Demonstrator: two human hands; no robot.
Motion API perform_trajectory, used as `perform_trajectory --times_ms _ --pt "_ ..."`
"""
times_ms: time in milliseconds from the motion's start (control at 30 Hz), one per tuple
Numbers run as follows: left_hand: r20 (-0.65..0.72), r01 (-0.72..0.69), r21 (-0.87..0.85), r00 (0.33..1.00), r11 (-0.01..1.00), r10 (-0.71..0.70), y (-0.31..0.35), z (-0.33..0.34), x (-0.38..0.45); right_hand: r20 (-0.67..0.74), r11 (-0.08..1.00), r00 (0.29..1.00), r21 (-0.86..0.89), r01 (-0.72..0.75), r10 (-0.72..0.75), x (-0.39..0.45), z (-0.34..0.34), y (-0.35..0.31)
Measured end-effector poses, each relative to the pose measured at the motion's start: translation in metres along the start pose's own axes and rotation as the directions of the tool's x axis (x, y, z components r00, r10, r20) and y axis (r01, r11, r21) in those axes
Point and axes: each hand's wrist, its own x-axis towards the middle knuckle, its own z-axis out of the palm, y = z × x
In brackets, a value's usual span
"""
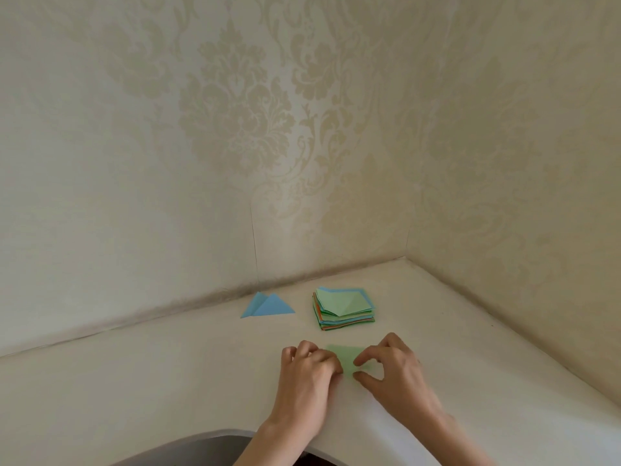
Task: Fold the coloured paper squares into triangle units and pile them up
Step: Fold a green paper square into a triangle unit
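Looks like the green sheet (347, 359) is mid-fold near the table's (168, 381) front edge; I'd line the corners up dead-on before creasing, then run a nail along the fold. Left hand (307, 375) has its fingers curled, tips pressing the sheet's left side; right hand (391, 368) pinches the right side between thumb and forefinger. Stack of squares (346, 309) sits toward the back corner; blue triangles (267, 306) by the back edge.

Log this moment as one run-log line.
step: folding | both hands press green paper square | blue folded triangle left | coloured paper stack behind
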Motion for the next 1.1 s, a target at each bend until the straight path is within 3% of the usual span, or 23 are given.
perform_trajectory --times_ms 333,600,700,933,1100 --pt "-0.021 0.253 -0.154 0.965 0.955 -0.260 -0.036 -0.014 -0.009 0.043 0.998 0.999 -0.048 0.030 -0.028 0.011 0.018 -0.004" --pt "-0.031 0.510 -0.129 0.855 0.851 -0.517 -0.035 -0.008 -0.012 0.056 0.993 0.993 0.049 -0.110 0.107 0.017 0.027 -0.013" --pt "-0.100 0.513 -0.083 0.849 0.854 -0.519 -0.030 0.000 -0.010 0.009 0.986 0.986 0.000 -0.168 0.168 0.020 0.032 -0.020" --pt "-0.107 0.545 -0.012 0.833 0.838 -0.543 -0.027 0.006 -0.005 0.002 0.974 0.976 -0.064 -0.216 0.217 0.022 0.036 -0.021" --pt "-0.062 0.578 -0.053 0.812 0.814 -0.581 -0.034 -0.003 -0.009 0.027 0.977 0.978 0.052 -0.209 0.208 0.025 0.032 -0.015"
